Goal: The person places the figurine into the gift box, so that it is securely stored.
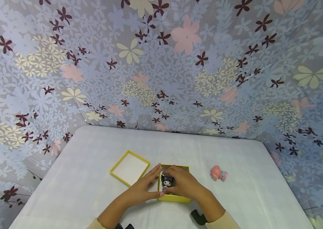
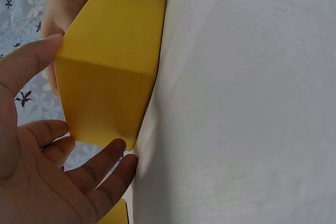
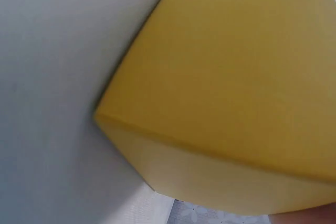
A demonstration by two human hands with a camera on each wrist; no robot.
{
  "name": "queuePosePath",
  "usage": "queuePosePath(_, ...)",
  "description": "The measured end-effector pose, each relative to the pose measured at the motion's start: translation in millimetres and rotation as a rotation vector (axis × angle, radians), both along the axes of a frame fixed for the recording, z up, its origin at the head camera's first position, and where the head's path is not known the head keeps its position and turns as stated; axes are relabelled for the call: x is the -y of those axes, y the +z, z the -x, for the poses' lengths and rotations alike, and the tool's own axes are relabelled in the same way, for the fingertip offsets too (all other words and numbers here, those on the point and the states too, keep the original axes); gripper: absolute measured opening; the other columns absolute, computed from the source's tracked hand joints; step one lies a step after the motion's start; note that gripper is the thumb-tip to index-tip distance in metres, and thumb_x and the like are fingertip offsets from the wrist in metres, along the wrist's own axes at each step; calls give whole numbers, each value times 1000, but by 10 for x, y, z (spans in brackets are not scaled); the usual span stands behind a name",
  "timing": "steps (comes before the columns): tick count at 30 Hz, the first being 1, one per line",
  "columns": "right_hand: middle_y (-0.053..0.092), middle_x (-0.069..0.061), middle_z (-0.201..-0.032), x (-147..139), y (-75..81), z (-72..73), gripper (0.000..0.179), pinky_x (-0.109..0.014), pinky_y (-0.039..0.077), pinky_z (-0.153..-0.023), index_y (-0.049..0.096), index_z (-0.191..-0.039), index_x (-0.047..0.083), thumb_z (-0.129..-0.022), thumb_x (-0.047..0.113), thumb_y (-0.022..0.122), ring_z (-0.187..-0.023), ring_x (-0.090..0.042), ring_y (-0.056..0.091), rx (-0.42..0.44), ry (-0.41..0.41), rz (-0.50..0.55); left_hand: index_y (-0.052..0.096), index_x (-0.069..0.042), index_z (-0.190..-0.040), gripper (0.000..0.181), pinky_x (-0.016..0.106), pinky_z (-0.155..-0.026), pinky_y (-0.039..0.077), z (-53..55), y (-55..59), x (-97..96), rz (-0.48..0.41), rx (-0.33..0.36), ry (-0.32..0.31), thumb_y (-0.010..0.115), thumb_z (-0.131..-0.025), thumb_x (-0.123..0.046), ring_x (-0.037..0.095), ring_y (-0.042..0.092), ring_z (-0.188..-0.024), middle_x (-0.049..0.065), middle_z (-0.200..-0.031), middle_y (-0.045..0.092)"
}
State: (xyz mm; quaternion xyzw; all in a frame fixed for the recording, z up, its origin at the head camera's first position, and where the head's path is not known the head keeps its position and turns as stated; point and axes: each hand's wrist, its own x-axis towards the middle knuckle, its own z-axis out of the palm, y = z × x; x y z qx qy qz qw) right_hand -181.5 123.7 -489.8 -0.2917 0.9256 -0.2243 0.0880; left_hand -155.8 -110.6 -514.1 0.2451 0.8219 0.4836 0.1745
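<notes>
A yellow open-topped box (image 1: 175,198) stands on the white-covered table. My left hand (image 1: 141,191) holds its left side, fingertips at the far corner and thumb at the near one; the left wrist view shows the thumb and fingers spread across the yellow box wall (image 2: 107,100). Inside the box is a small figurine (image 1: 167,183) with a black hood and white face. Reaching in from the right, my right hand (image 1: 185,184) grips the figurine between fingers and thumb and hides part of it. In the right wrist view, the box side (image 3: 226,72) fills most of the picture.
A shallow yellow-rimmed box lid (image 1: 130,169), white inside, lies left of the box. To the right lies a small pink figurine (image 1: 216,172) with a blue part. Behind the table (image 1: 92,197) hangs a flower-patterned cloth (image 1: 161,79).
</notes>
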Motion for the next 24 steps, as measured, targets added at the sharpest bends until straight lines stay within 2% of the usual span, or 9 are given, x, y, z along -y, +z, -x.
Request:
queuePosePath(5,59,4,-134,-46,12,-1,58,-46,53,-104,61,-134,19,-86,45,78,-125,-20,61,26,-3,111,13,-35,-163,93,45,-121,38,2,-1,1,6,-4,0,71,-91,-49,20,34,-151,-24,-169,0)
queuePosePath(9,61,5,-131,-97,28,-24,53,-49,53,-104,63,-132,18,-87,41,78,-125,-21,61,22,-16,223,14,-33,-163,94,47,-121,36,1,-1,1,17,-22,1,72,-91,-49,22,24,-156,-16,-171,1)
queuePosePath(13,62,9,-129,-147,32,-46,52,-49,53,-104,63,-132,21,-88,42,77,-123,-18,62,-11,-49,249,15,-30,-163,92,49,-121,36,-5,11,-2,27,-43,3,71,-92,-48,24,18,-158,-9,-173,3)
queuePosePath(18,63,6,-129,-209,66,-76,52,-47,53,-103,62,-134,22,-89,42,76,-121,-18,62,-3,-64,306,17,-28,-163,92,52,-121,34,-20,21,-11,55,-63,16,71,-92,-48,24,15,-158,-9,-172,5)
queuePosePath(24,63,4,-131,-289,122,-94,52,-48,54,-101,61,-135,25,-88,40,77,-119,-24,63,9,-90,335,19,-23,-163,93,52,-122,32,-19,23,-20,64,-90,26,72,-91,-47,23,14,-158,-10,-172,5)
